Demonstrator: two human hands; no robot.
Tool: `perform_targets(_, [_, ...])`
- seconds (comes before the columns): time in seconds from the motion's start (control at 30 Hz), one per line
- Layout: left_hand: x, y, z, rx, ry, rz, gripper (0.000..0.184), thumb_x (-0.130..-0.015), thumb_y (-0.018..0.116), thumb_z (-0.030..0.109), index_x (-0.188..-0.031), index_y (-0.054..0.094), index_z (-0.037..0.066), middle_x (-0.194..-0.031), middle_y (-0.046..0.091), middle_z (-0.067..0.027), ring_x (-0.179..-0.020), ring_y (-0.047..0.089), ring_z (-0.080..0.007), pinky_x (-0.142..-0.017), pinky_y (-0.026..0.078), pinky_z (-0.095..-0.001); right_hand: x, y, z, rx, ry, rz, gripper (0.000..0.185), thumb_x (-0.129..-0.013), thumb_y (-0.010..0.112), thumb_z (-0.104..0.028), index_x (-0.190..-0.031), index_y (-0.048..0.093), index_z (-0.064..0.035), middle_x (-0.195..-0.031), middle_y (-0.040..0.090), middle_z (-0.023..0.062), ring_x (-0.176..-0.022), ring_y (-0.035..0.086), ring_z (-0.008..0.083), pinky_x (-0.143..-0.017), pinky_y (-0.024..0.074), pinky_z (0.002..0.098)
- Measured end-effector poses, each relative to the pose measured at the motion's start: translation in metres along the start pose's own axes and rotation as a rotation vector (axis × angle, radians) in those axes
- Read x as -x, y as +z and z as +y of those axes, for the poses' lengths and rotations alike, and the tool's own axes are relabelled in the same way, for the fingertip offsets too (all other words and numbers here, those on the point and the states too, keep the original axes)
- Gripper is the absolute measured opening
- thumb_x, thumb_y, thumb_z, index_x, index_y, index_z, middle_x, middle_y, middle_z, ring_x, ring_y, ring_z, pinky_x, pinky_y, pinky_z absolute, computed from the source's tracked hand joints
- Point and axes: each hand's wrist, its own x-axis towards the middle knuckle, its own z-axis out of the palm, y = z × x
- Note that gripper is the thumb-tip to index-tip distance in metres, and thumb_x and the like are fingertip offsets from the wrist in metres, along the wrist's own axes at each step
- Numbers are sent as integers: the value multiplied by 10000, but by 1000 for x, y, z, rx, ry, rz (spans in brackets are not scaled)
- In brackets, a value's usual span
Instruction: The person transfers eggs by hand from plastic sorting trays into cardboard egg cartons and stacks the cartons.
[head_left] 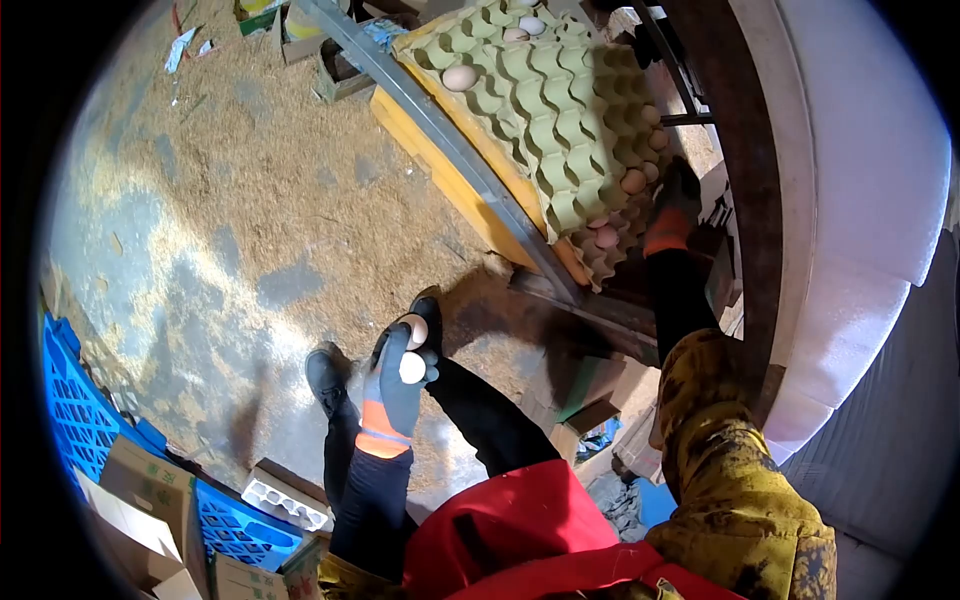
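From far away, I see a white egg (411, 368) and a tan egg (414, 328) in the left hand (398, 398), just above the shoes (327, 375). Its gloved fingers curl around both eggs. The right hand (676, 198) is by the right edge of the bumpy green egg tray (555, 120), next to more eggs (633, 181). It is too dark for me to tell if its fingers are spread or pinching. One egg (459, 78) sits alone on the tray's left part. A long metal bar (440, 130) runs beside the tray. Brown bits cover the floor (250, 160). Blue crates (75, 415) and a cardboard box (135, 480) are at the lower left.
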Motion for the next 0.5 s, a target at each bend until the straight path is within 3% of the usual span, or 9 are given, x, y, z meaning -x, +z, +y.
perform_targets(0.07, [-1, 7, 4, -114, 49, -1, 388, -1055, 428, 339, -1205, 592, 21, -847, 622, -67, -701, 587, -146, -647, 470, -251, -12, -3, -10, 52, -121, 12, 366, -986, 517, -182, -1331, 570, -71, -1248, 638, 181, -1092, 640, 349, -921, 524, 423])
perform_targets(0.17, [-7, 29, 6, -111, 123, 22, 328, -1012, 536, 272, -1223, 592, 26, -888, 634, -64, -688, 574, -132, -602, 466, -259, -52, 27, -3, -302, 159, -204, 415, -980, 510, -157, -1380, 504, -46, -1357, 548, 179, -1211, 554, 328, -1003, 471, 409])
perform_targets(0.23, [-20, 44, 6, -9, 192, -33, 316, -981, 599, 221, -1235, 589, 33, -915, 637, -55, -687, 574, -129, -592, 464, -260, -52, 31, -7, -370, 275, -260, 421, -988, 509, -181, -1391, 493, -59, -1381, 526, 159, -1234, 533, 319, -1014, 461, 414])
perform_targets(0.27, [-25, 55, 7, -20, 209, -51, 397, -918, 692, 185, -1266, 571, 35, -937, 635, -43, -752, 583, -114, -614, 457, -243, -46, 25, -11, -409, 327, -273, 425, -992, 509, -193, -1396, 488, -65, -1393, 514, 149, -1245, 523, 315, -1020, 457, 416])
perform_targets(0.3, [-25, 78, 18, -24, 293, -8, 387, -883, 730, 89, -1239, 580, 75, -941, 647, -14, -690, 577, -56, -562, 458, -197, -35, 14, -13, -478, 395, -281, 429, -996, 508, -205, -1402, 483, -71, -1406, 503, 139, -1256, 512, 311, -1026, 452, 418])
perform_targets(0.37, [-47, 116, 22, -138, 551, -23, 386, -860, 752, 80, -1205, 578, 73, -999, 643, -48, -726, 602, -95, -606, 487, -225, -11, -6, -21, -666, 597, -270, 436, -1003, 507, -230, -1413, 472, -83, -1430, 480, 118, -1278, 492, 303, -1037, 443, 422])
perform_targets(0.43, [-75, 155, 30, -391, 852, -57, 471, -821, 786, 132, -1232, 569, 61, -1084, 623, -63, -862, 609, -155, -783, 522, -296, 9, -21, -31, -870, 844, -241, 444, -1011, 506, -254, -1423, 462, -95, -1454, 458, 98, -1301, 471, 295, -1049, 434, 427])
perform_targets(0.5, [-84, 200, 56, -815, 1042, -66, 450, -803, 780, 168, -1188, 580, 47, -1059, 626, -109, -892, 633, -242, -773, 536, -363, 21, -23, -45, -1053, 1084, -222, 453, -1019, 505, -278, -1434, 451, -107, -1478, 435, 77, -1323, 450, 287, -1060, 425, 431])
